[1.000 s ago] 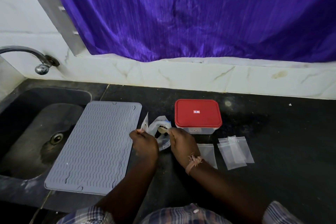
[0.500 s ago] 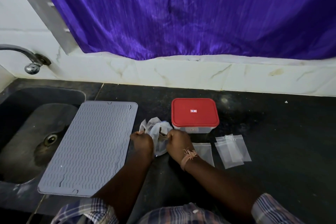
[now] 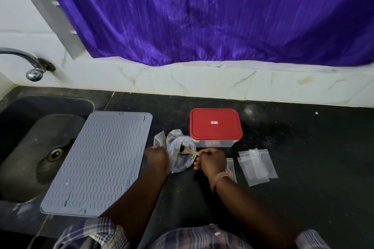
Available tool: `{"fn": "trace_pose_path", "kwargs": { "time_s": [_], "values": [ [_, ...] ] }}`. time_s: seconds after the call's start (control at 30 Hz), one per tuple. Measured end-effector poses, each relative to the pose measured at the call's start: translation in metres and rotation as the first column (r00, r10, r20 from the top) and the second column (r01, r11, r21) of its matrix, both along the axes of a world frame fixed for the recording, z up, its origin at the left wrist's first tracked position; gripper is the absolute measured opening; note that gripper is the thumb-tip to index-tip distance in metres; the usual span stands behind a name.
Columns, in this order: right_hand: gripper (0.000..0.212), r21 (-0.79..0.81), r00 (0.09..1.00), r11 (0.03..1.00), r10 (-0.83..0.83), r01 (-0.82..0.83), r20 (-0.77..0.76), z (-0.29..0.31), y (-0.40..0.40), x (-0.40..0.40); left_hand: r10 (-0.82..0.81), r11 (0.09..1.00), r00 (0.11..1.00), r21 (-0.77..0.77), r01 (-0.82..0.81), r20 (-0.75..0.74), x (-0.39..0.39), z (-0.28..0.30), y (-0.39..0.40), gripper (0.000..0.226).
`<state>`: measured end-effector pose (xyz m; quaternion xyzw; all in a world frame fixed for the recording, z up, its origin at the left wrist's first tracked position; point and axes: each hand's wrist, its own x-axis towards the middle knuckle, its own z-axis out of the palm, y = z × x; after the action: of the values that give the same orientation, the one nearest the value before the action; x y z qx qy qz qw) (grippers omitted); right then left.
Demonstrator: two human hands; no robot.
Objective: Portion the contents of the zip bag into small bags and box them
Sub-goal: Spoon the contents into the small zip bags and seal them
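A person stands at a black stone kitchen counter (image 3: 303,147), seen from above through a camera on their head. The left hand (image 3: 156,158) pinches one small clear plastic bag (image 3: 158,139) upright by its lower edge, beside the crumpled clear plastic zip bag (image 3: 178,155), which sits on the counter between both hands with its mouth open. The right hand (image 3: 212,160) is curled around the handle of a small wooden spoon (image 3: 189,151), whose bowl is dipped inside the zip bag and looks loaded with something dark; what it is cannot be told. Just behind the zip bag sits a rectangular clear plastic box with a red lid (image 3: 215,124), lid on. To the right of the right hand, a few flat empty small clear zip bags (image 3: 257,164) lie overlapping on the counter. A grey ribbed silicone mat (image 3: 97,161) lies to the left, partly over a dark sink (image 3: 30,147). The task appears to be at an early stage: a scoop is under way, no filled small bag is visible, and the box is not yet opened.
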<state>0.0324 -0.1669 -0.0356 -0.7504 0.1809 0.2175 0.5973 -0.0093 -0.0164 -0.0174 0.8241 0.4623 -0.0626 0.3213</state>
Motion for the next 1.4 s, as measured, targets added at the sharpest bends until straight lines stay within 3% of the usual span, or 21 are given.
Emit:
{"fn": "trace_pose_path", "kwargs": {
  "time_s": [0.07, 0.13, 0.2, 0.23, 0.27, 0.3, 0.33, 0.4, 0.5, 0.73, 1.07, 1.17, 1.23, 1.3, 1.4],
  "values": [
    [0.019, 0.017, 1.000, 0.999, -0.029, 0.029, -0.010, 0.000, -0.004, -0.001, 0.059, 0.997, 0.997, -0.051, -0.062, -0.055, 0.004, -0.004, -0.001, 0.059],
    [0.020, 0.029, 0.999, 0.999, -0.043, 0.044, -0.008, 0.001, -0.007, -0.004, 0.040, 0.998, 0.999, -0.056, -0.039, 0.000, 0.002, -0.011, 0.000, 0.055],
    [0.020, 0.036, 0.999, 0.998, -0.043, 0.043, -0.002, 0.001, -0.010, -0.007, 0.118, 0.992, 0.990, -0.048, -0.115, 0.076, -0.002, -0.014, 0.001, 0.044],
    [0.020, 0.041, 0.999, 0.998, -0.044, 0.044, 0.000, 0.002, -0.011, -0.009, 0.253, 0.962, 0.947, -0.155, -0.225, 0.196, -0.002, -0.013, -0.001, 0.032],
    [0.020, 0.044, 0.999, 0.998, -0.045, 0.045, 0.003, 0.002, -0.012, -0.011, 0.439, 0.878, 0.829, -0.361, -0.314, 0.346, -0.001, -0.013, 0.000, 0.021],
    [0.020, 0.045, 0.999, 0.998, -0.048, 0.047, 0.013, 0.002, -0.014, -0.013, 0.497, 0.856, 0.765, -0.373, -0.357, 0.409, -0.006, -0.011, -0.002, 0.014],
    [0.020, 0.049, 0.998, 0.998, -0.052, 0.051, 0.027, 0.003, -0.015, -0.014, 0.458, 0.887, 0.786, -0.274, -0.372, 0.415, -0.008, -0.010, -0.006, 0.012],
    [0.020, 0.046, 0.995, 0.998, -0.057, 0.053, 0.078, 0.007, -0.017, -0.017, 0.411, 0.911, 0.795, -0.221, -0.347, 0.446, -0.010, -0.005, -0.008, 0.011],
    [0.019, 0.026, 0.986, 0.998, -0.053, 0.050, 0.156, 0.017, -0.020, -0.022, 0.403, 0.912, 0.795, -0.270, -0.309, 0.453, -0.013, 0.000, -0.008, 0.012],
    [0.016, 0.036, 0.945, 0.999, -0.017, 0.005, 0.326, 0.039, -0.016, -0.024, 0.345, 0.936, 0.847, -0.208, -0.282, 0.405, -0.012, -0.004, -0.003, 0.009],
    [0.016, -0.223, 0.862, 0.970, 0.190, -0.093, 0.469, 0.036, 0.016, -0.016, 0.275, 0.953, 0.872, -0.234, -0.192, 0.405, -0.018, 0.006, -0.015, 0.025],
    [0.011, -0.386, 0.735, 0.910, 0.365, -0.152, 0.571, 0.039, 0.020, -0.014, 0.255, 0.961, 0.870, -0.208, -0.181, 0.422, -0.020, 0.008, -0.020, 0.036],
    [0.009, -0.526, 0.543, 0.811, 0.571, -0.257, 0.615, 0.035, 0.023, -0.017, 0.266, 0.957, 0.858, -0.228, -0.180, 0.439, -0.020, 0.009, -0.021, 0.032],
    [0.005, -0.695, 0.349, 0.661, 0.746, -0.284, 0.567, 0.026, 0.025, -0.023, 0.265, 0.958, 0.859, -0.220, -0.184, 0.437, -0.019, 0.009, -0.020, 0.019],
    [0.028, -0.783, 0.200, 0.567, 0.823, -0.255, 0.531, 0.023, 0.022, -0.026, 0.290, 0.951, 0.852, -0.235, -0.203, 0.437, -0.018, 0.010, -0.017, 0.013]
  ]
}}
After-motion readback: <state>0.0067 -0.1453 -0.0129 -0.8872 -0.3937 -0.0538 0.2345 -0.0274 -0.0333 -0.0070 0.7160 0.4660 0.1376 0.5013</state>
